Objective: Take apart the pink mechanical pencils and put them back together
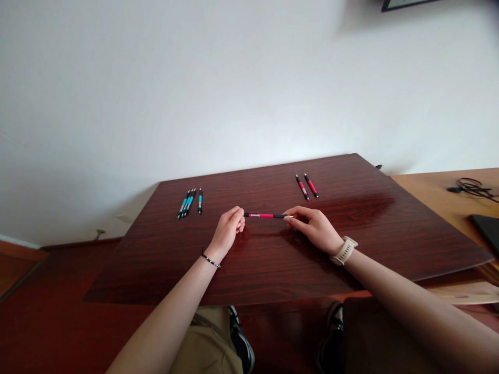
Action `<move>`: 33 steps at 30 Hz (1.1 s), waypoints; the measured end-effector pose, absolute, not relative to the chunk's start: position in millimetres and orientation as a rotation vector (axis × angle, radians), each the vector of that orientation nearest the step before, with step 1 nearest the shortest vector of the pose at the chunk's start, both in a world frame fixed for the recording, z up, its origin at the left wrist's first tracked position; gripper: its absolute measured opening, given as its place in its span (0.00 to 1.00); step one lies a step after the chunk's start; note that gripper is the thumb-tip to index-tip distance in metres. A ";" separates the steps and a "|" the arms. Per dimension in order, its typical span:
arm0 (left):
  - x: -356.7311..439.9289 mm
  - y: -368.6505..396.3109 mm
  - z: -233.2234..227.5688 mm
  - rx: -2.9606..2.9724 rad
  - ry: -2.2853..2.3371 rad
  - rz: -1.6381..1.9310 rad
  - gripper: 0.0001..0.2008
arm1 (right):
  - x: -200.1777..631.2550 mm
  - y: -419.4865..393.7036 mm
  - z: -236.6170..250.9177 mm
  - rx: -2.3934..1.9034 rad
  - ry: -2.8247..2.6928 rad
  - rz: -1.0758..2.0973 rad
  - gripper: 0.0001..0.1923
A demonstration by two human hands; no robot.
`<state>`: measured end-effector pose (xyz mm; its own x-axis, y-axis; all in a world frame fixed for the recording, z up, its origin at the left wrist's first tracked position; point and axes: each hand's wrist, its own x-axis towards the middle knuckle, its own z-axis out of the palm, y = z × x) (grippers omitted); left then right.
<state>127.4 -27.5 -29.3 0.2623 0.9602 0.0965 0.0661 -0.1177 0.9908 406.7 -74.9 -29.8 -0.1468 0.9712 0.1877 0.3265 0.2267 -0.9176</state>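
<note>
Nearest, the left hand [230, 224] and right hand [314, 227] each pinch one end of a red pen [266, 215] held crosswise just above the table [273, 259], blue pens [189, 201] and red pens [307, 186] lying beyond.

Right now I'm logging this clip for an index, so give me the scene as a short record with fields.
surface: dark wood table
left hand: pinches one end of the pink pen
right hand: pinches the pen's other, black end
pen pose: horizontal, just above the table
far left: teal pens, lying close together
far right: two red pens, side by side
wrists: bracelet on left, watch on right
</note>
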 end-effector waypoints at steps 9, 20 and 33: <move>128.6 -28.4 -30.6 1.370 1.140 1.156 0.32 | 406.4 -74.5 -29.6 -1.234 -1.650 0.927 0.15; 121.3 -20.4 -34.9 1.215 1.127 1.337 0.32 | 407.5 -73.0 -31.0 -1.265 -1.595 0.913 0.17; 115.0 -14.4 -36.2 1.121 1.108 1.444 0.32 | 412.9 -69.3 -37.6 -1.334 -1.549 0.840 0.18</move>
<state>115.0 -14.4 -36.2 -0.1147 0.9876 0.1072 -0.1520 -0.1241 0.9806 412.9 -69.3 -37.6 -0.0149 0.9805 0.1960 0.3704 0.1874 -0.9098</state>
